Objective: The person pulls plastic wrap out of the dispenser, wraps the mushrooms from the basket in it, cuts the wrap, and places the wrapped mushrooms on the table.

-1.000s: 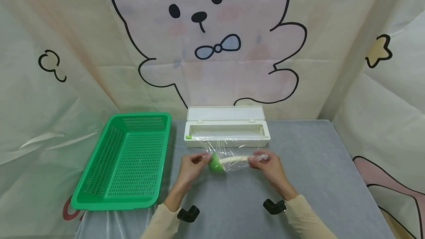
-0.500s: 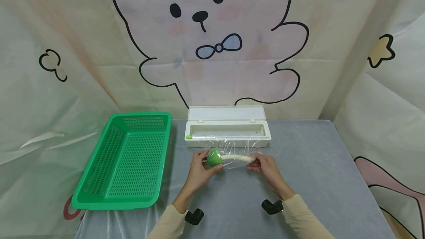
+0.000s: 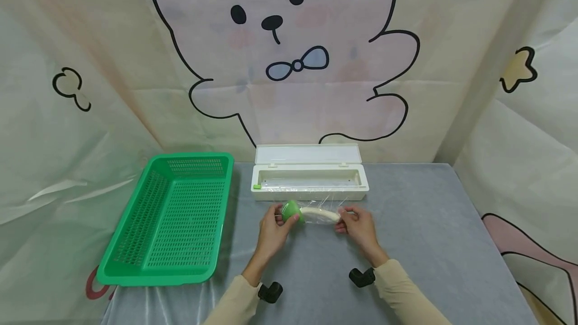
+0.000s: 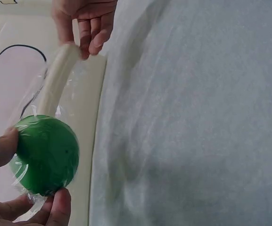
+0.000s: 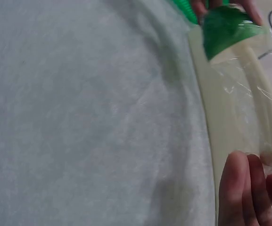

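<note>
A mushroom-shaped object, with a domed green cap [image 4: 46, 153] and a long pale stem [image 3: 318, 213], lies lengthwise between the two hands, loosely wrapped in clear cling film [image 3: 333, 205]. My left hand [image 3: 271, 233] holds the cap end, thumb on the near side and fingers behind, as the left wrist view shows. At the stem's tip, my right hand [image 3: 363, 230] pinches the stem and the film around it. Just behind stands a white cling film dispenser [image 3: 311, 195], its lid [image 3: 308, 154] raised and a small green slider [image 3: 257, 186] at its left end.
A green perforated basket [image 3: 155, 280] stands on the left of the grey cloth-covered table [image 3: 415, 224]. Behind the dispenser hangs a pale curtain [image 3: 217, 99] with a cartoon bear, and similar cloth closes off both sides.
My left hand has shifted right, from pinching film beside the cap to holding the cap itself. My right hand has drawn slightly inward along the stem. Film now lies closer around the object.
</note>
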The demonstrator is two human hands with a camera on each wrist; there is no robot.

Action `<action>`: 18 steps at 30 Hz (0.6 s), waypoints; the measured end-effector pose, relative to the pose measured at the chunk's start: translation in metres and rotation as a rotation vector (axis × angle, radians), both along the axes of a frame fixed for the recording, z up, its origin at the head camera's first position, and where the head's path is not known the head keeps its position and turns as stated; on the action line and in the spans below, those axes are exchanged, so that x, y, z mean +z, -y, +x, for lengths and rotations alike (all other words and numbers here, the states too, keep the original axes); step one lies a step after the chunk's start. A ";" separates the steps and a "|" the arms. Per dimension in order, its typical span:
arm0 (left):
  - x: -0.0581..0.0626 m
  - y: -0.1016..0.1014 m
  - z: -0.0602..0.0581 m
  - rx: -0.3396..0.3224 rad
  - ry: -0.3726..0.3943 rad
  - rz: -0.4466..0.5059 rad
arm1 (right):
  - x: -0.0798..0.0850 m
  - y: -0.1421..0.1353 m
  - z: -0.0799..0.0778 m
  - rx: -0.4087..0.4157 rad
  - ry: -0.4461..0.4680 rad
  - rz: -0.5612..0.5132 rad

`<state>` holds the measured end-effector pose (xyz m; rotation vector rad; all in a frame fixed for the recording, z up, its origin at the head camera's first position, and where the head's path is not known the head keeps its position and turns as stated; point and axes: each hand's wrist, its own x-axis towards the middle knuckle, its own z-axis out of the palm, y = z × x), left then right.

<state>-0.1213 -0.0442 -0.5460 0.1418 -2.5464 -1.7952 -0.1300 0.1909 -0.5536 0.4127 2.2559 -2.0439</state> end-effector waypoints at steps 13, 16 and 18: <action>-0.018 0.000 -0.012 0.054 0.038 0.001 | -0.020 0.003 -0.011 0.137 -0.014 0.293; -0.022 -0.002 -0.015 0.053 0.034 -0.013 | -0.020 0.002 -0.017 0.169 -0.020 0.375; -0.023 -0.003 -0.017 0.051 0.027 -0.026 | -0.020 0.002 -0.021 0.182 -0.011 0.413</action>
